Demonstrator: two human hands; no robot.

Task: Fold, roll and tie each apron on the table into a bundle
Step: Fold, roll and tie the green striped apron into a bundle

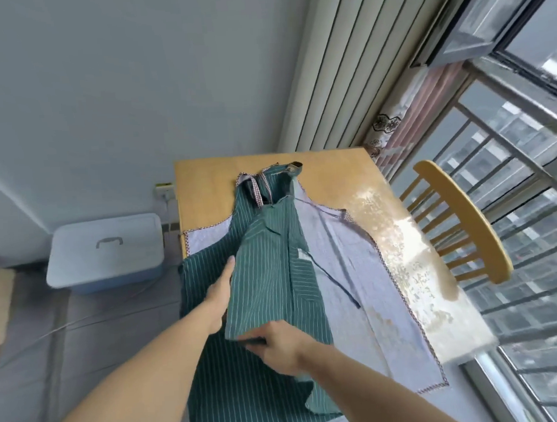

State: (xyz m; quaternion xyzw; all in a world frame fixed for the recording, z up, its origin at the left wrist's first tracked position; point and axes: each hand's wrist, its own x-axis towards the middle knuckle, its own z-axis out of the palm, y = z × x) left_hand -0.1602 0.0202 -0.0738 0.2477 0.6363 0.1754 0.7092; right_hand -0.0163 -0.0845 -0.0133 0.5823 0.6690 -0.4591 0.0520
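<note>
the green striped apron (267, 260) lies along the table (204, 189), the left hand (218, 296) flat on its fold, the right hand (275, 344) pinching the near edge; better keep the fold straight and smooth.

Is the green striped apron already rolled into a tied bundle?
No, the green striped apron lies folded lengthwise but unrolled on the wooden table, both hands on it.

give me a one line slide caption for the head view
Head view: left hand flat against a folded green striped apron, right hand gripping its near edge, on a wooden table.
</note>
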